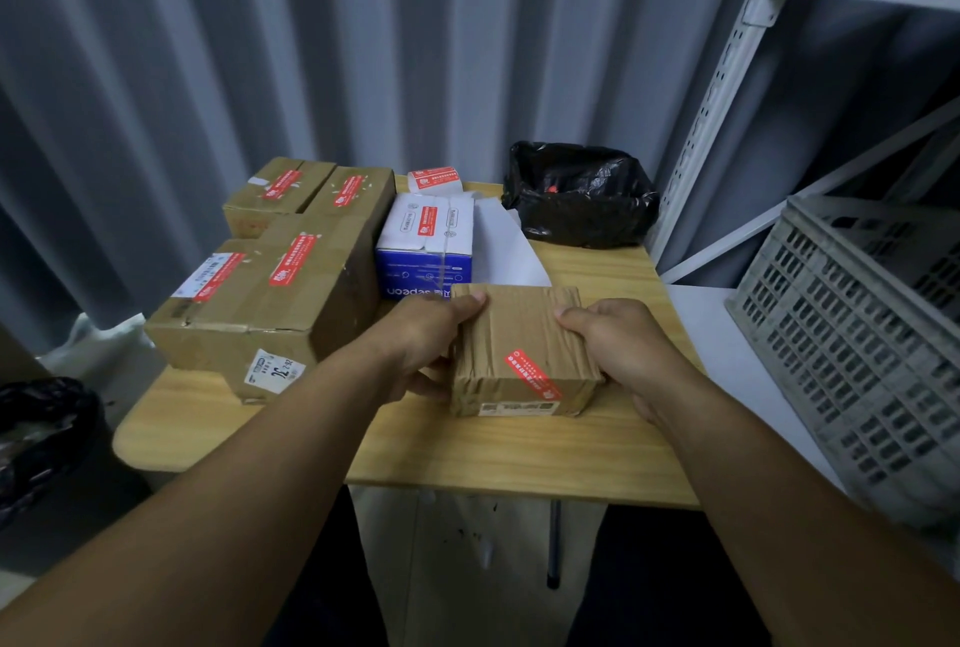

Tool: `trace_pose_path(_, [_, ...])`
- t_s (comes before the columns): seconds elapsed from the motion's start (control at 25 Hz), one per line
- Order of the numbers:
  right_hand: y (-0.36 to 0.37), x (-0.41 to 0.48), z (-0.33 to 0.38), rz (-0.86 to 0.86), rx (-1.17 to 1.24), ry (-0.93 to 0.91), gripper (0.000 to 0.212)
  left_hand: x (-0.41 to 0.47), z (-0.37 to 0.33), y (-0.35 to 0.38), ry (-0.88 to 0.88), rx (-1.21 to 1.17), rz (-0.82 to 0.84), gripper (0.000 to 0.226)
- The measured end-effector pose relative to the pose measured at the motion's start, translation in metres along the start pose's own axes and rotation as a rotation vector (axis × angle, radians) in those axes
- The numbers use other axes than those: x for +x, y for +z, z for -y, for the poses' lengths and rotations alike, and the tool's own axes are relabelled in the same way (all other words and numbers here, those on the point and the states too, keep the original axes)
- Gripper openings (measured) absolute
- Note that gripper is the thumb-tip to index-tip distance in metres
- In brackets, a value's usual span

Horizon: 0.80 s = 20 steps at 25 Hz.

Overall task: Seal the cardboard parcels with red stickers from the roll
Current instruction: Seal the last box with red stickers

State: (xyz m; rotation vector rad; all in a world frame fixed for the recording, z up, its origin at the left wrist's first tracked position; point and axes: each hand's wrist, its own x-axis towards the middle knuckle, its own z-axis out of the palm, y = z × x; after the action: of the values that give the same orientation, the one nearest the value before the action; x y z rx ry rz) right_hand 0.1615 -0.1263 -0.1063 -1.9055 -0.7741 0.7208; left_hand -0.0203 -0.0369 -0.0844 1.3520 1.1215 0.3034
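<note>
Gripped by left hand (422, 341) and right hand (619, 351): cardboard parcel (519, 329), sealed with red sticker (532, 374); step judged done, stacking aside required next.

Blue-and-white box (425, 251) — upside-down brand, seemingly "sepeon", white label (275, 370) on large cardboard box (260, 314) — "2-92", red stickers (532, 374) print illegible
</note>
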Motion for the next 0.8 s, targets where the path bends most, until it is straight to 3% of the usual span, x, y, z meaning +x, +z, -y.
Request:
trace_pose_path(0.2, [0.002, 0.008, -0.010, -0.016, -0.089, -0.057, 0.028, 0.004, 0.001, 0.002, -0.019, 0.048, 0.033, 0.033])
trace_pose_path(0.32, [-0.001, 0.003, 0.004, -0.130, -0.143, -0.277, 0.012, 0.005, 0.001, 0.000, -0.008, 0.050, 0.038, 0.028])
trace_pose_path(0.36, [-0.003, 0.001, 0.012, -0.061, -0.140, -0.346, 0.003, 0.005, 0.001, 0.000, -0.005, 0.050, 0.033, 0.027])
trace_pose_path(0.52, [-0.004, -0.009, 0.039, 0.325, -0.410, -0.403, 0.014, 0.006, 0.001, -0.001, -0.006, 0.072, 0.038, 0.025])
trace_pose_path(0.8, [0.001, -0.002, 0.050, 0.501, -0.549, -0.349, 0.009, 0.012, 0.003, -0.003, 0.009, 0.088, 0.056, 0.029])
